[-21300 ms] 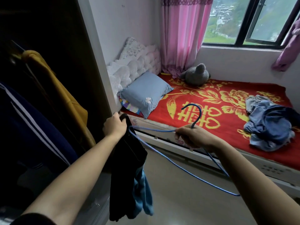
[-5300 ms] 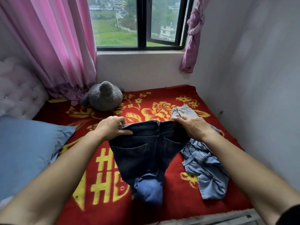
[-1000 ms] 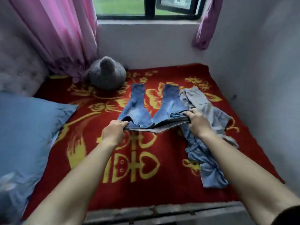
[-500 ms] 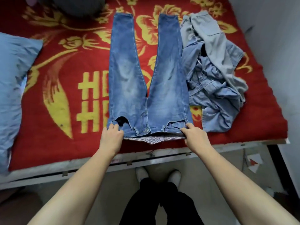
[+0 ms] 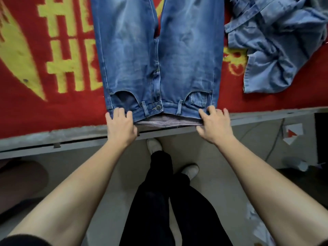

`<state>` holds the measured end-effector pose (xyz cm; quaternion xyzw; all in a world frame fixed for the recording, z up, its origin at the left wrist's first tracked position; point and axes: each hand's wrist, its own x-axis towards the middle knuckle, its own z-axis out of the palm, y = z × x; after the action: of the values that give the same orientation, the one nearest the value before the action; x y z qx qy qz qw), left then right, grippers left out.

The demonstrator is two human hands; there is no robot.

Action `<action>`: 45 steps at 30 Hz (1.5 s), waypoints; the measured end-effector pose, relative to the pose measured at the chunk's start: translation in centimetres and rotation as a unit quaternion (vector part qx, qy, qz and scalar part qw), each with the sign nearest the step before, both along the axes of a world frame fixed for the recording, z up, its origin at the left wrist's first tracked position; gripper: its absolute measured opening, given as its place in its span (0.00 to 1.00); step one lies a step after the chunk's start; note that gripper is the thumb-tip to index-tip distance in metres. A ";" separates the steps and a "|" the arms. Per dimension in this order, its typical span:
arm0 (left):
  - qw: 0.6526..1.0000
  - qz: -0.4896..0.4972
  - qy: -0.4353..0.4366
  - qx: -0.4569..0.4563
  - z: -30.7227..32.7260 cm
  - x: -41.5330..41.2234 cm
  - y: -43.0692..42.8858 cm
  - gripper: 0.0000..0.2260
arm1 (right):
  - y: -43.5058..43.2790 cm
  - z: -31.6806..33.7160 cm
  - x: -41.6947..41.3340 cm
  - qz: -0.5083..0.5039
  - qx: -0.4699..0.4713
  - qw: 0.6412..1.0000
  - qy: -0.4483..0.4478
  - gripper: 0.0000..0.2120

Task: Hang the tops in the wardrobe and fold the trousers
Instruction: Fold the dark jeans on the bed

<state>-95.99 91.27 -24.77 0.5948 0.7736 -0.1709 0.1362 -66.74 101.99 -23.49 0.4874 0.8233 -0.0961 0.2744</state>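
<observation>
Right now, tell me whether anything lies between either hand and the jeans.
Nothing visible does: the left hand and right hand both touch the jeans directly at the waistband. The crumpled denim shirt lies off to the side.

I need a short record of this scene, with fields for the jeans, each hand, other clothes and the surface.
jeans: flat, front up, waistband at the bed edge
left hand: fingers rest on left waistband corner
right hand: fingers spread on right waistband corner
other clothes: crumpled light-blue garment, right of jeans
surface: red blanket with yellow pattern
</observation>
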 end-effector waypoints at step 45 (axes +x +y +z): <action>0.962 0.167 -0.207 -0.066 -1.4 23.1 17.8 0.15 | 25.5 -3.7 0.0 -0.393 -0.177 0.847 0.312 0.12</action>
<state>-72.91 109.03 -26.21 0.4692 0.8039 -0.0694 0.3588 -66.71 127.53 -27.21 0.6580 0.5738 -0.4871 0.0242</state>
